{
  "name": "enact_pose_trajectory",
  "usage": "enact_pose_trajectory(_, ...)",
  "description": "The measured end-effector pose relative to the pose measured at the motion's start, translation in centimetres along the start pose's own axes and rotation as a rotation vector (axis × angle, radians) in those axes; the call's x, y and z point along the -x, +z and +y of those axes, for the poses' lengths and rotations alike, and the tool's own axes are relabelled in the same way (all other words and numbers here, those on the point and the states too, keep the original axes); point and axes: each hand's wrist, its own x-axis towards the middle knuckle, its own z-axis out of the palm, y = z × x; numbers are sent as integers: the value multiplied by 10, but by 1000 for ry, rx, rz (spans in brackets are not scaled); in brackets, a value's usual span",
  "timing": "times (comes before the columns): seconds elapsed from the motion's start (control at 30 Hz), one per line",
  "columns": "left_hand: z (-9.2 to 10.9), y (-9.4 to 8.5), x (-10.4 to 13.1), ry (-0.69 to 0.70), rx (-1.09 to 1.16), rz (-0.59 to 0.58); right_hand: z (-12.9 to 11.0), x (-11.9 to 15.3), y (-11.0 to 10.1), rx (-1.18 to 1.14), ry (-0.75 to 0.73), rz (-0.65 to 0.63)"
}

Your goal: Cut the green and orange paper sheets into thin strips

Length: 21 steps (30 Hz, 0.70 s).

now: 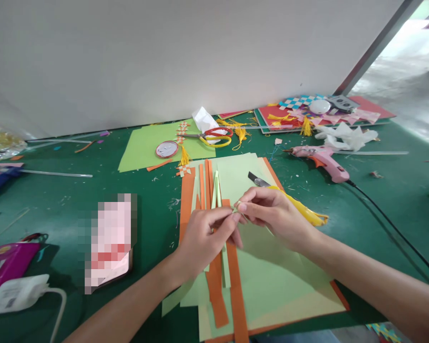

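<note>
My left hand (214,233) and my right hand (271,212) meet over the paper, fingertips pinched together on a thin pale green paper strip (237,207). Much of that strip is hidden by the fingers. Beneath lie large light green paper sheets (289,276) with orange paper showing at their edges. Orange paper strips (238,295) and narrow green strips (226,271) lie under and beside my left hand. A yellow utility knife (300,206), its dark blade bared, rests just beyond my right hand.
A pink glue gun (321,159) with a black cord lies right. Red-and-yellow scissors (214,136), a round tin (167,149) and yellow tassels (241,136) are at the back. A blurred phone (110,243) lies left, near a white charger (16,294). A wall (146,57) bounds the table.
</note>
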Motion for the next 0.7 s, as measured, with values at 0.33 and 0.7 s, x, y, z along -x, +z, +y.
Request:
enact_pose_trajectory(0.33,0,1,1,16,-71,52,2,0,0,30,-79,24)
enact_pose_trajectory(0.7,-5,0,4,119,-208,138,-2,3,5,97,-231,56)
